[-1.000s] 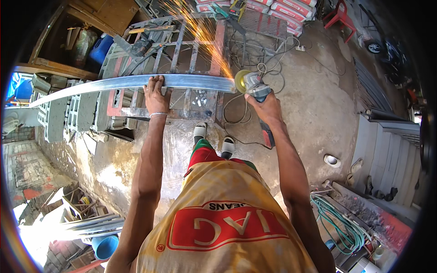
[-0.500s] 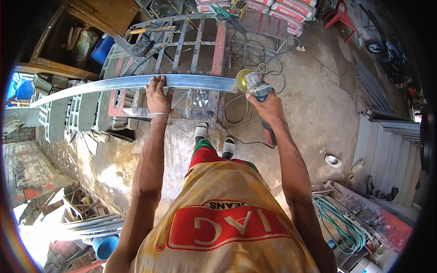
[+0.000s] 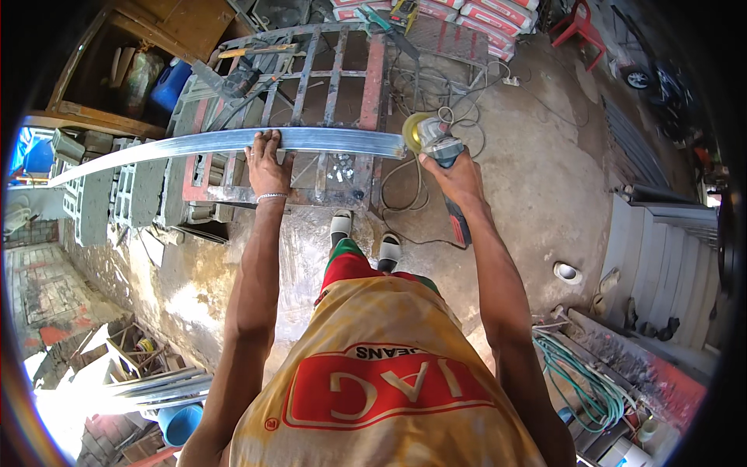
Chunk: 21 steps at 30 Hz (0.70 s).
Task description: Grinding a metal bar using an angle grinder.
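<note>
A long shiny metal bar lies across a rusty metal frame set on grey concrete blocks. My left hand presses down flat on the bar near its middle. My right hand grips an angle grinder, whose yellowish disc sits at the bar's right end. No sparks show at the disc.
Black cables trail over the concrete floor near my white shoes. Concrete blocks stand at the left, a blue bucket and metal strips lower left, a green hose lower right, stacked sacks and a red chair at the back.
A second ago sparks sprayed up from the disc at the bar's end; they have stopped. Both hands stay in place on the bar and the grinder.
</note>
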### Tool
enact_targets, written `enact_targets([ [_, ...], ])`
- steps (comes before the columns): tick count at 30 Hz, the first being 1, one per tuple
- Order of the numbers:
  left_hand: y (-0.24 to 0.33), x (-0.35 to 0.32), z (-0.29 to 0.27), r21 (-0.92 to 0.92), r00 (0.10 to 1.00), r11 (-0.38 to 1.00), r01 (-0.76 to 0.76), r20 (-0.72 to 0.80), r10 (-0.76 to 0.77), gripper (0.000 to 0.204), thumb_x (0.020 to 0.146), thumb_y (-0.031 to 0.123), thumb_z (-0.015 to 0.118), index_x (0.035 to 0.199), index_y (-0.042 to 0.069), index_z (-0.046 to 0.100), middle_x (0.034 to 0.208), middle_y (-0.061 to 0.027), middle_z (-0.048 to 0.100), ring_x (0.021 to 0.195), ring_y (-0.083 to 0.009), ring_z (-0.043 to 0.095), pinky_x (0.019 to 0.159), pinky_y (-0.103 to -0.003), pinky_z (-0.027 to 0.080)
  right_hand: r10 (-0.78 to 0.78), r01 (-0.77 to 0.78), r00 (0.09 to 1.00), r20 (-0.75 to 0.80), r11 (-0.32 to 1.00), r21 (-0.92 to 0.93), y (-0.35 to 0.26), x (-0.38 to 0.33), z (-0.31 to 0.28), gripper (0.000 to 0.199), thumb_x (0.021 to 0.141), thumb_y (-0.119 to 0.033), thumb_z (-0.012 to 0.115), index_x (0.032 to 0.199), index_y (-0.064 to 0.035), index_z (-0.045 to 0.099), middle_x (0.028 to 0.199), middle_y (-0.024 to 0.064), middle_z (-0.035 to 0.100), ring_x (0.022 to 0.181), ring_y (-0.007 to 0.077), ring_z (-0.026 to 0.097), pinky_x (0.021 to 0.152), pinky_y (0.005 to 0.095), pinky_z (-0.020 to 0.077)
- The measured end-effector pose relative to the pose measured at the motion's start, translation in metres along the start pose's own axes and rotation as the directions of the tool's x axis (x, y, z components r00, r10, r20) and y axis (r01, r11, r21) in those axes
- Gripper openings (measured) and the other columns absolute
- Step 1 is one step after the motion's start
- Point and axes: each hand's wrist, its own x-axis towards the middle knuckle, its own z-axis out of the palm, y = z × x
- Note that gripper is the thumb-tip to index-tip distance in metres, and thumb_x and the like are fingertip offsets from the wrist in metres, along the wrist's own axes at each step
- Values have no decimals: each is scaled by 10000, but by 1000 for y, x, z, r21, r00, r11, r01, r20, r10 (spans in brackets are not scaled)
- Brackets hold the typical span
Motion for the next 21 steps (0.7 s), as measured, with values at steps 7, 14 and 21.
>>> enact_targets([
  [7,5,3,1,-7,1000,1000,-8,-11,8,652,793,194,840,1402,131,614,1445,-76,574,1439,-325,447,1218,-572,309,-24,24,1000,-2,1000,-1,-4,19,5,859,748,-584,828,1215,95,586,1086,304,723,1064,437,709,915,468,558],
  [14,4,0,3,-19,1000,1000,-6,-26,5,665,775,179,850,1396,129,619,1435,-79,584,1436,-324,452,1216,-575,312,18,-18,1000,-6,999,-40,-12,13,4,830,758,-579,833,1239,62,614,1129,260,729,1095,392,710,932,433,550],
  [21,3,3,2,-18,999,1000,-1,-34,1,673,765,174,857,1395,131,622,1421,-74,594,1430,-325,459,1212,-575,321,3,-3,1000,-11,1000,-30,-3,16,7,907,739,-617,822,1227,103,566,1095,312,719,1065,438,710,913,461,560],
])
